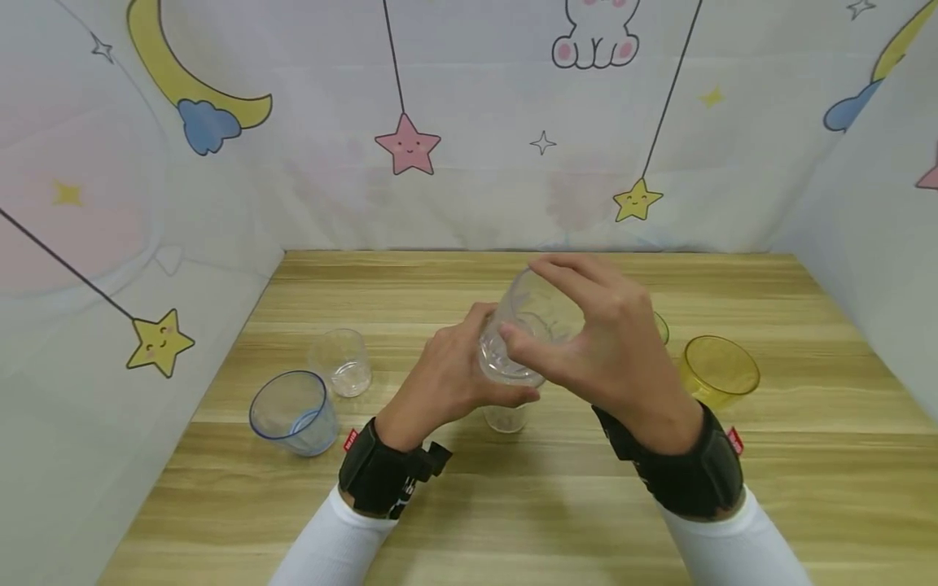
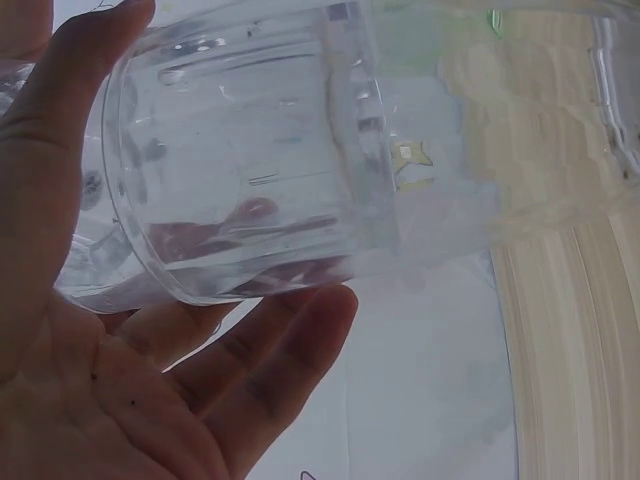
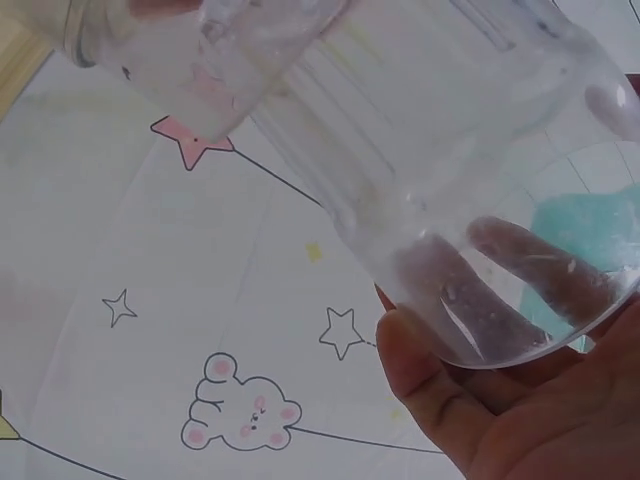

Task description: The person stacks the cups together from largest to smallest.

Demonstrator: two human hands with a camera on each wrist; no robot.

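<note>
Fingers curled, your left hand (image 1: 454,366) grips the lower tumbler (image 1: 506,419), your right hand (image 1: 611,342) the upper tumbler (image 1: 545,305), seemingly mid-stack. Blue glass (image 1: 311,435), clear glass (image 1: 350,376), yellow glass (image 1: 721,370) and green glass (image 1: 662,327) stand unstacked.

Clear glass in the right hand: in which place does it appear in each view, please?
Head: the clear glass is near the centre, held by the right hand.
Left wrist: clear glass is visible, but I cannot tell which part is this one.
Right wrist: it is large, at right.
Shared landmark: the wooden table, in all three.
</note>
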